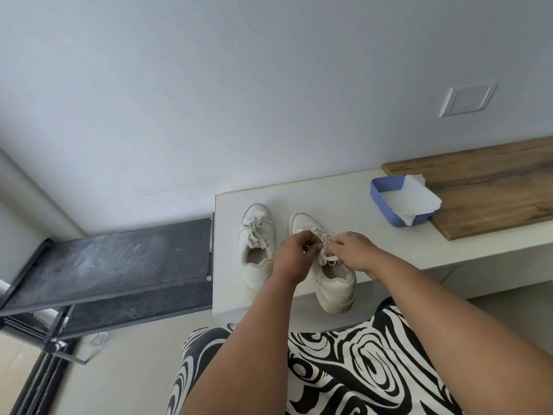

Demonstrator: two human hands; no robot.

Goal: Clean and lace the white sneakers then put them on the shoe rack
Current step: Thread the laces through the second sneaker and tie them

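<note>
Two white sneakers sit side by side on the pale table [374, 250], toes pointing toward the wall. The left sneaker [256, 245] is off-white with a cream lace tied in a floppy bow over the tongue, and its opening faces the camera. The right sneaker [329, 274], at 3 o'clock from it and just beside it, has a chunky, slightly yellowed sole, and its heel hangs a bit over the table's near edge.

Both hands are on the right sneaker's lace [326, 255]. The left hand [291, 253] comes in from 7 o'clock with its fingers curled, pinching the lace near the top eyelets. The right hand [354, 250] comes in from 4 o'clock, knuckles up, fingers also pinching the lace. The two hands nearly touch over the tongue.

At 9 o'clock from the sneakers, just past the table's left edge, the black shoe rack [113, 262] has a bare, dusty top shelf. At 2 o'clock, well apart, a blue tray [377, 196] holding white paper rests partly on a wooden board [490, 187].
</note>
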